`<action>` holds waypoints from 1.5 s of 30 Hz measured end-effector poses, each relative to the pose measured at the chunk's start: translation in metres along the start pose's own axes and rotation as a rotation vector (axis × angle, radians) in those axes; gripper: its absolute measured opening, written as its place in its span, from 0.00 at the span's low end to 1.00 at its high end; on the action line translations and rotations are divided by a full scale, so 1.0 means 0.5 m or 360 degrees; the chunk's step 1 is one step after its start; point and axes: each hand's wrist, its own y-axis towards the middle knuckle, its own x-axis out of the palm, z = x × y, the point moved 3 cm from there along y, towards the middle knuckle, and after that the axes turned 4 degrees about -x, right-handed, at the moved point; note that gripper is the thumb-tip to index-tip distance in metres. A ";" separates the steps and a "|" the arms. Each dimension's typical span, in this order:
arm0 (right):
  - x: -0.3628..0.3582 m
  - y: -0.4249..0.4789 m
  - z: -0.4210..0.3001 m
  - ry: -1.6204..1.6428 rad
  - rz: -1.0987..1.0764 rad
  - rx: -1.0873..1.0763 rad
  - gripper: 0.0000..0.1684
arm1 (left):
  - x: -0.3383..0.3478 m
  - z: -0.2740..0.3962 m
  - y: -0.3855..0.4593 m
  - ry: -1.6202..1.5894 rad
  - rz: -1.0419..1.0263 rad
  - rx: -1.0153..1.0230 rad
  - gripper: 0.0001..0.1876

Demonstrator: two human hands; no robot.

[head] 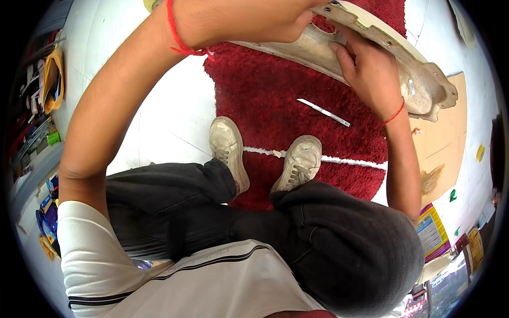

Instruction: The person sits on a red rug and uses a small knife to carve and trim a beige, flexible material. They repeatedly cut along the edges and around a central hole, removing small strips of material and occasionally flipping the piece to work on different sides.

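A long curved moulded panel (411, 83) crosses the top right, its stained inner side facing me and a cream outer edge showing beyond. Screw holes and a small label are visible on it. My right hand (372, 69) grips the panel near an opening, thumb on the inner face and some fingers hidden. My left hand (284, 22) is bent against the panel's upper part; the top of the picture cuts it off and its fingertips are hidden. On the dark red rug (262, 95) below lies a snap-off utility knife (324, 113), blade pointing up-left.
My shoes (226, 139) stand on the rug pieces, with a white gap between them. A cardboard sheet (441, 159) lies on the white floor at right, near a yellow tape roll (480, 153). Along the left edge are a yellow bag (53, 81) and assorted clutter.
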 end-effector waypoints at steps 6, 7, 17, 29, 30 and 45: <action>0.006 0.023 0.037 0.0063 -0.0066 -0.0370 0.18 | 0.000 -0.001 0.006 -0.0026 -0.0194 -0.0086 0.08; 0.004 0.026 0.040 0.0077 -0.0091 -0.0435 0.18 | 0.006 -0.007 0.009 -0.0060 -0.0248 -0.0120 0.08; 0.016 0.026 0.038 -0.0221 -0.0056 -0.0642 0.14 | 0.007 -0.009 0.011 -0.0004 -0.0281 -0.0050 0.08; 0.023 0.034 0.058 -0.0577 -0.0021 -0.0870 0.18 | 0.008 -0.009 -0.017 0.0042 -0.0068 0.0082 0.06; 0.016 0.039 0.062 -0.0503 -0.0021 -0.0863 0.18 | 0.004 -0.008 -0.017 0.0059 -0.0024 0.0108 0.06; -0.249 -0.013 -0.160 0.1314 -0.0077 -0.0438 0.14 | -0.092 -0.077 0.004 0.0462 0.0806 0.0830 0.11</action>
